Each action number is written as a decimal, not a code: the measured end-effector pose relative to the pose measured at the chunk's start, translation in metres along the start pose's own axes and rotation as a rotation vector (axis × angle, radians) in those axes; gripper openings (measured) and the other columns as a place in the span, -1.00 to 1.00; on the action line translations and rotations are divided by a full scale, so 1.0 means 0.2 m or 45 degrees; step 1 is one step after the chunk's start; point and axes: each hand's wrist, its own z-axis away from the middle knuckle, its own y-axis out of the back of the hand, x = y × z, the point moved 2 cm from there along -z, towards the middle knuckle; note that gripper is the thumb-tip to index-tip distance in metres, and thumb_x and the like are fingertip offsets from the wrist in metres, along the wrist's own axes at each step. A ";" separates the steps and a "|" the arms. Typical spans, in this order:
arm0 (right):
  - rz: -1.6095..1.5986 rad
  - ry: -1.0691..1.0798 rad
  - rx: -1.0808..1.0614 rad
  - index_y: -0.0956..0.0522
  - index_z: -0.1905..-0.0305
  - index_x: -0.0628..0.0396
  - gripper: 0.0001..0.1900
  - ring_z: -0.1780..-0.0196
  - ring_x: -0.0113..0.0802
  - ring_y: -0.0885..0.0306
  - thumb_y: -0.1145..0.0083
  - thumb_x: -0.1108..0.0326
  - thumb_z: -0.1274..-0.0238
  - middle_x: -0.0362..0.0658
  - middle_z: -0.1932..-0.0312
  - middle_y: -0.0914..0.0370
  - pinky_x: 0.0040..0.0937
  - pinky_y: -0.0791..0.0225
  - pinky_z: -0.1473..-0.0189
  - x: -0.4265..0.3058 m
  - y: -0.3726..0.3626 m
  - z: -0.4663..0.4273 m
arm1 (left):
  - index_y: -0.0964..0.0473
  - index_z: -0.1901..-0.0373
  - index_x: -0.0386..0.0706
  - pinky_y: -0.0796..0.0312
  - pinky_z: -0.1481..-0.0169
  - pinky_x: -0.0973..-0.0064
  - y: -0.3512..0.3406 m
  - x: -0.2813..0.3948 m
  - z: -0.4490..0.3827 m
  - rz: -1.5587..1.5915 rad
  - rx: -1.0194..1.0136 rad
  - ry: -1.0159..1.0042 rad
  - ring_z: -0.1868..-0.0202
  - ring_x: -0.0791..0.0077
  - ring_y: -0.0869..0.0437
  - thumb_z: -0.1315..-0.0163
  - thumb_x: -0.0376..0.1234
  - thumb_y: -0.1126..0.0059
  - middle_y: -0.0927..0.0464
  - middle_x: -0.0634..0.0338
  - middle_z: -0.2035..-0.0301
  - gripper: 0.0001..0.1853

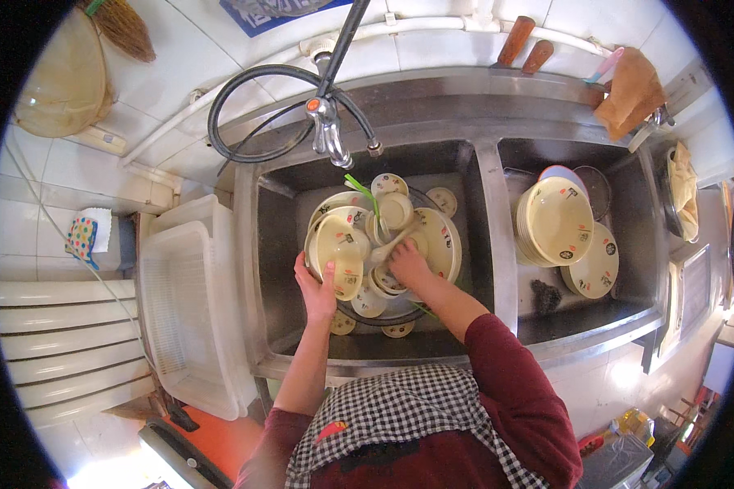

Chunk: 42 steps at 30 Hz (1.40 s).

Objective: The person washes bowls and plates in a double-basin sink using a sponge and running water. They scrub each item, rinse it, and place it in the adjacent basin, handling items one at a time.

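Note:
In the left basin of the steel sink [486, 257] lies a heap of cream patterned dishes, with plates, bowls and small saucers piled together. My left hand [317, 290] grips a cream bowl [336, 250] by its near left rim, thumb on the inside. At the middle of the heap, my right hand [408, 266] reaches down among small bowls [386, 281]; its fingertips are partly hidden, so its hold is unclear. Right of it rests a large plate [445, 244]. A bright green strip [361, 186] sticks up from the pile, close to a small round dish [396, 211].
A chrome faucet [327, 131] with a looped black hose [220, 98] overhangs the left basin. The right basin holds stacked bowls [556, 220], a plate [593, 263] and a dark scouring pad [545, 296]. White plastic baskets [180, 312] stand at left. Wooden handles [516, 40] rise behind the sink.

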 end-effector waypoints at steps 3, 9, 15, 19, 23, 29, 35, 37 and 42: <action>-0.614 -0.194 0.113 -0.46 -0.06 0.01 -0.59 -0.26 -0.16 -0.21 -0.12 0.26 -0.03 -0.15 -0.04 -0.45 0.07 0.11 -0.32 -0.01 0.30 0.03 | -0.05 -0.25 -0.30 -0.14 -0.22 0.28 0.02 -0.01 -0.04 0.151 -0.037 0.026 -0.11 0.16 -0.29 -0.25 -0.10 -0.04 -0.19 -0.11 -0.09 -0.32; -0.619 0.043 0.555 -0.50 -0.02 -0.05 -0.61 -0.23 -0.11 -0.23 -0.14 0.26 0.00 -0.13 -0.11 -0.39 0.02 0.03 -0.28 -0.21 0.44 0.12 | -0.07 -0.25 -0.19 -0.29 -0.16 0.27 -0.10 0.10 0.01 0.718 -0.106 0.334 -0.17 0.25 -0.32 -0.32 0.00 0.14 -0.29 0.05 -0.11 -0.38; -0.667 0.153 0.564 -0.46 -0.06 0.00 -0.53 -0.28 -0.13 -0.13 -0.14 0.35 0.08 -0.15 -0.19 -0.27 0.03 0.03 -0.28 -0.26 0.51 0.06 | -0.01 -0.32 -0.08 -0.23 -0.22 0.24 -0.11 -0.04 0.05 0.964 -0.246 0.706 -0.25 0.23 -0.21 -0.30 0.05 0.15 -0.11 0.07 -0.25 -0.33; -0.636 0.075 0.410 -0.46 -0.06 0.00 -0.57 -0.30 -0.18 -0.13 -0.11 0.28 0.01 -0.20 -0.18 -0.27 0.14 0.21 -0.35 -0.16 0.44 0.08 | -0.03 -0.30 -0.17 -0.22 -0.23 0.22 -0.10 0.20 0.04 0.704 -0.129 0.356 -0.21 0.22 -0.27 -0.28 0.09 0.16 -0.21 0.06 -0.19 -0.28; -0.899 0.205 0.557 -0.44 -0.08 -0.03 -0.57 -0.26 -0.18 -0.20 -0.10 0.25 -0.03 -0.17 -0.12 -0.34 0.10 0.18 -0.35 -0.30 0.46 0.06 | -0.02 -0.30 -0.19 -0.24 -0.21 0.24 -0.10 0.02 0.01 0.964 -0.292 0.635 -0.18 0.23 -0.30 -0.29 0.08 0.16 -0.26 0.05 -0.16 -0.28; -0.629 0.277 0.179 -0.44 -0.10 -0.07 -0.51 -0.24 -0.19 -0.22 -0.12 0.21 0.05 -0.17 -0.07 -0.39 0.09 0.14 -0.33 -0.22 0.51 0.17 | -0.01 -0.29 -0.23 -0.36 -0.10 0.27 -0.03 0.09 -0.05 0.670 -0.079 0.333 -0.14 0.24 -0.39 -0.28 0.07 0.13 -0.28 0.00 -0.14 -0.28; -0.444 0.348 0.550 -0.55 0.13 -0.09 -0.56 -0.11 -0.28 -0.34 -0.28 0.39 0.32 -0.28 0.07 -0.48 0.03 0.11 -0.33 -0.07 0.43 0.20 | -0.22 -0.13 -0.21 -0.38 -0.06 0.28 0.03 0.25 -0.09 0.631 -0.247 0.755 0.00 0.22 -0.51 -0.27 0.01 0.08 -0.44 0.05 0.03 -0.43; -0.381 0.372 0.401 -0.56 0.13 -0.08 -0.57 -0.10 -0.26 -0.35 -0.30 0.37 0.31 -0.26 0.11 -0.51 0.02 0.11 -0.33 -0.02 0.46 0.17 | -0.19 -0.17 -0.19 -0.31 -0.15 0.27 0.06 0.26 -0.06 0.481 -0.249 0.584 -0.11 0.19 -0.41 -0.23 -0.03 -0.01 -0.44 0.04 0.00 -0.41; -1.058 0.503 0.215 -0.55 0.07 -0.03 -0.54 -0.04 -0.14 -0.39 -0.37 0.26 0.23 -0.15 0.13 -0.53 -0.07 0.01 -0.28 0.06 0.45 0.11 | -0.46 0.04 -0.24 -0.14 -0.28 0.35 0.16 0.26 -0.11 -0.409 -0.729 -0.451 -0.24 0.15 -0.24 0.05 -0.30 -0.32 -0.51 -0.03 0.07 -0.51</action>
